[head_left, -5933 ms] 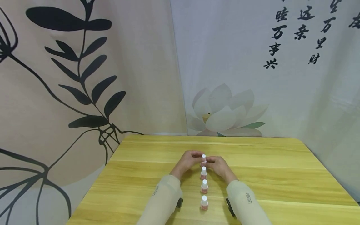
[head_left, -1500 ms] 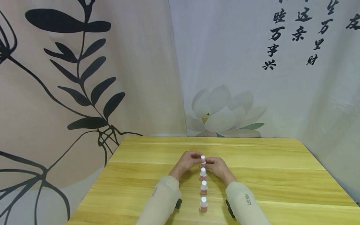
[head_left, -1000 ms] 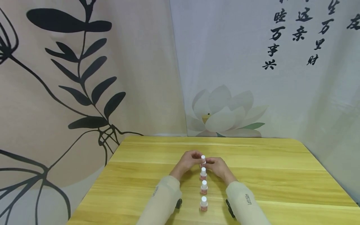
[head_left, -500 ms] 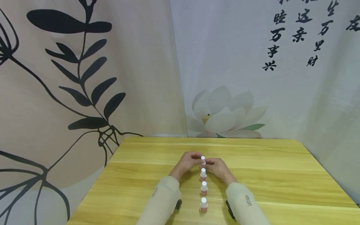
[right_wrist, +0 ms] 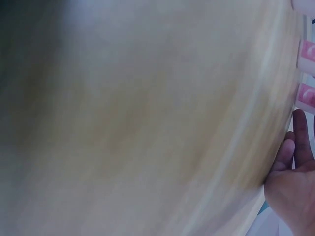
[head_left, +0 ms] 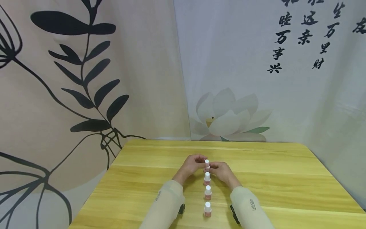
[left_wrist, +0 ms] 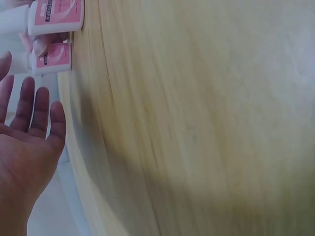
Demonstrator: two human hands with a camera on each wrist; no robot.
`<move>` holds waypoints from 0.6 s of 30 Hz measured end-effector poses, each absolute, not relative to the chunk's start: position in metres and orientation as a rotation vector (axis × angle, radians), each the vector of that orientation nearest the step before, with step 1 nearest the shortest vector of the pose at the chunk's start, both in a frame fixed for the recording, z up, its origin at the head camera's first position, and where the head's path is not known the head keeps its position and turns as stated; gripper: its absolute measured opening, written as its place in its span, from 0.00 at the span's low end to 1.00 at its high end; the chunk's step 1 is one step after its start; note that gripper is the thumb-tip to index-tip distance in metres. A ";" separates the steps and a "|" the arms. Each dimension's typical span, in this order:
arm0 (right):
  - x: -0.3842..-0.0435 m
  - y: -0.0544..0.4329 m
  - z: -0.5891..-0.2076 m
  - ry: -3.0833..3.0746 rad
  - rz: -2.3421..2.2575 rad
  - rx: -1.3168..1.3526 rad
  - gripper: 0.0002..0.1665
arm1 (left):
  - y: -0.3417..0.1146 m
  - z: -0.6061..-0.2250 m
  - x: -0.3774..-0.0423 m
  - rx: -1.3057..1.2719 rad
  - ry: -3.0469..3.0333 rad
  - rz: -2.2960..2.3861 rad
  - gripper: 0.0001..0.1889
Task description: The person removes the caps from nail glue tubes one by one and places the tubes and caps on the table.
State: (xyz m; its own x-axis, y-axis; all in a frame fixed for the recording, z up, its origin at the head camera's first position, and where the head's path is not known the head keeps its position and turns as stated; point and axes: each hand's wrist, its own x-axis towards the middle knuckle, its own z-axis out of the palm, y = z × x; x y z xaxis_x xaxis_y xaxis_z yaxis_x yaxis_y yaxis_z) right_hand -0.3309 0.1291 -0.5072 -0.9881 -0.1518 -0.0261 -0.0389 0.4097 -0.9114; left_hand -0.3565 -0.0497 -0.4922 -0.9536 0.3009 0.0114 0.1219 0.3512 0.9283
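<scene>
Several small white-capped bottles with pink labels stand upright in a row. Both hands meet at the farthest bottle [head_left: 207, 163]. From the left, my left hand [head_left: 190, 165] pinches it near the cap with thumb and forefinger; the other fingers [left_wrist: 41, 108] fan out loosely in the left wrist view. My right hand [head_left: 224, 171] grips its body from the right, one fingertip lying on the pink label [left_wrist: 58, 55] there. In the right wrist view a finger [right_wrist: 301, 135] reaches the bottle's base [right_wrist: 306, 102]. Part of each grip is hidden behind the bottle.
Towards the person follow a second bottle [head_left: 207, 179], a third bottle [head_left: 207, 193] and the nearest bottle [head_left: 207, 210], between the two sleeves. The wooden table [head_left: 274, 178] ends at a printed curtain [head_left: 154, 79] behind.
The head view has shifted very slightly, so the scene sits a little lower. Both hands stay at the farthest bottle, and the row keeps its place.
</scene>
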 end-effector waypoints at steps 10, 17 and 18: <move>-0.331 0.129 -0.508 2.573 -1.620 -0.175 0.10 | -0.051 -0.492 -0.356 0.388 2.468 1.636 0.10; -0.330 0.129 -0.507 2.561 -1.636 -0.186 0.10 | -0.048 -0.492 -0.355 0.376 2.473 1.645 0.08; -0.330 0.129 -0.507 2.563 -1.635 -0.189 0.10 | -0.048 -0.492 -0.355 0.374 2.471 1.646 0.08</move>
State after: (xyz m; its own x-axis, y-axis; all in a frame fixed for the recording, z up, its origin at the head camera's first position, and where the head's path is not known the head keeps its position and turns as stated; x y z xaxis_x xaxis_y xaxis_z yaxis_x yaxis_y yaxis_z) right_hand -0.3299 0.1289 -0.5068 -0.9878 -0.1552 -0.0142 -0.0526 0.4175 -0.9072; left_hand -0.3552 -0.0477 -0.4919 -0.9577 0.2873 0.0139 0.1236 0.3673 0.9219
